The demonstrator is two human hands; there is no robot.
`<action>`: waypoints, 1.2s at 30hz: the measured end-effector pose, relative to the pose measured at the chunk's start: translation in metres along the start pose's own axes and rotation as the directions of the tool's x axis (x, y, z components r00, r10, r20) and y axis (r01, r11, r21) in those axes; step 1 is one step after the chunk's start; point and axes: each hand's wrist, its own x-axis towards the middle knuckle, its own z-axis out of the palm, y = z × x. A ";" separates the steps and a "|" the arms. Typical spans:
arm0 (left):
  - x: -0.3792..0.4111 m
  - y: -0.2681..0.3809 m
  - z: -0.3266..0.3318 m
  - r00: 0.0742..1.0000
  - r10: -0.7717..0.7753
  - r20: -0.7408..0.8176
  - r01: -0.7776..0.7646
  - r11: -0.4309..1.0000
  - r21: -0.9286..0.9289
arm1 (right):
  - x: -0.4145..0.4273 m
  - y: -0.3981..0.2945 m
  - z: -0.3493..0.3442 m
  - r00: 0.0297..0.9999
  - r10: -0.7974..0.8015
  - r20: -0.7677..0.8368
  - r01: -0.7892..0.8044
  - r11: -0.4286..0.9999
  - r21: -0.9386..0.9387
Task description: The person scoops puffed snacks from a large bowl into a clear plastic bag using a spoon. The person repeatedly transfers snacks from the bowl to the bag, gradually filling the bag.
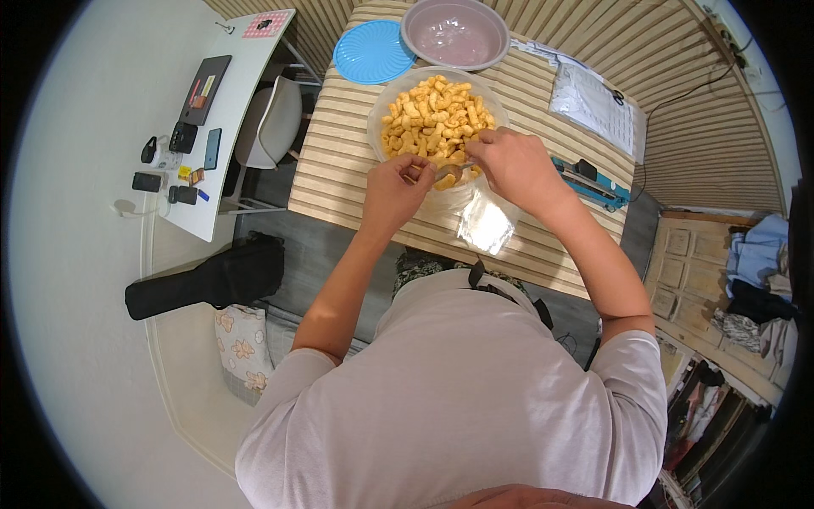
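A translucent round tub (376, 121) full of yellow puffed snacks (435, 114) stands on the striped table (331, 159). At its near edge, my left hand (397, 188) pinches the left side of a small clear plastic bag (445, 175) with a few puffs in it. My right hand (512, 162) has its fingers closed at the bag's right side, over the tub's rim; its fingertips are partly hidden. Just in front of the tub, shiny clear plastic bags (486, 223) lie flat on the table.
Behind the tub are a blue lid (374, 52) and a mauve basin (455, 32). To the right lie a plastic packet (591, 105), scissors (617, 97) and a teal heat sealer (594, 184). A white desk (238, 83) and chair (276, 121) stand at the left.
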 end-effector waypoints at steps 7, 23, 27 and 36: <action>-0.004 -0.007 -0.003 0.998 0.046 -0.046 -0.045 0.999 0.023 | 0.008 0.013 -0.022 0.993 0.050 -0.105 -0.058 0.996 -0.074; -0.012 -0.001 -0.005 1.000 -0.004 -0.001 0.004 1.000 0.023 | 0.019 0.055 0.054 0.995 0.102 0.018 -0.102 0.995 -0.017; -0.014 0.003 -0.005 1.000 -0.014 -0.006 0.014 0.999 0.037 | 0.020 0.062 0.056 0.971 0.186 0.150 -0.202 0.974 0.104; -0.011 -0.003 -0.003 1.000 0.012 -0.012 -0.012 1.000 0.009 | 0.018 0.071 0.044 0.948 0.252 0.192 -0.298 0.915 0.271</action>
